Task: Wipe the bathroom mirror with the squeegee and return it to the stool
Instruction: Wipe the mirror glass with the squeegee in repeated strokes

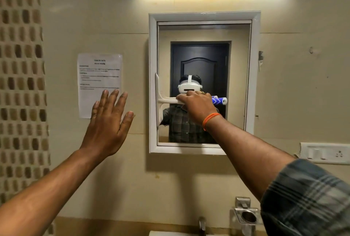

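Right hand (197,108) curled round squeegee (164,100) handle, blade upright against mirror (204,46) at its left edge; left hand (108,122) left of mirror, fingers spread, holding nothing.

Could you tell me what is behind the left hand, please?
The left hand is raised, fingers straight, before the wall. It covers the lower right corner of a printed sheet; the text there is hidden, the rest too blurred to read.

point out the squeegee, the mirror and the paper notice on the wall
squeegee (166,100), head view, on the white handle neck
mirror (239,76), head view, on bare glass at right
paper notice (99,73), head view, on the printed sheet's middle
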